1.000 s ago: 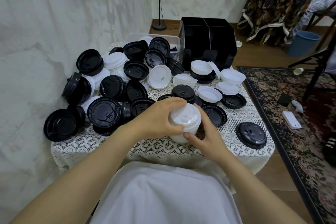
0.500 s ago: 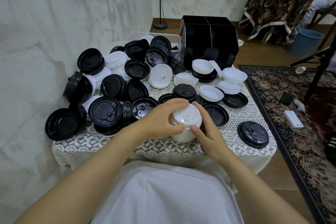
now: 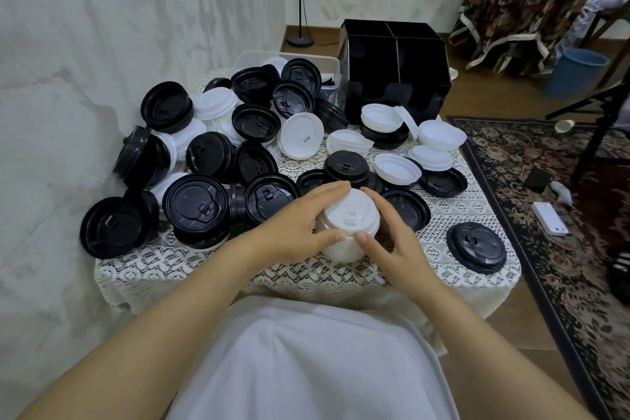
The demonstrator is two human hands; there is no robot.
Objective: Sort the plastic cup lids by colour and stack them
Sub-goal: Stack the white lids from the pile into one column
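Your left hand (image 3: pixel 289 227) and right hand (image 3: pixel 392 242) both curl round the short stack of white plastic cup lids (image 3: pixel 347 211), thumbs meeting on its near side. It stands on the lace-covered tabletop (image 3: pixel 211 269), well in front of the black divided organiser box (image 3: pixel 392 65). The step looks like seating the top lid. Press evenly around the rim so it nests flat, and square the column so it doesn't lean. Loose white dome lids (image 3: pixel 397 165) lie just in front of the box; the heap of round black plastic lids (image 3: pixel 196 203) spreads to the box's left. Reach for white ones next.
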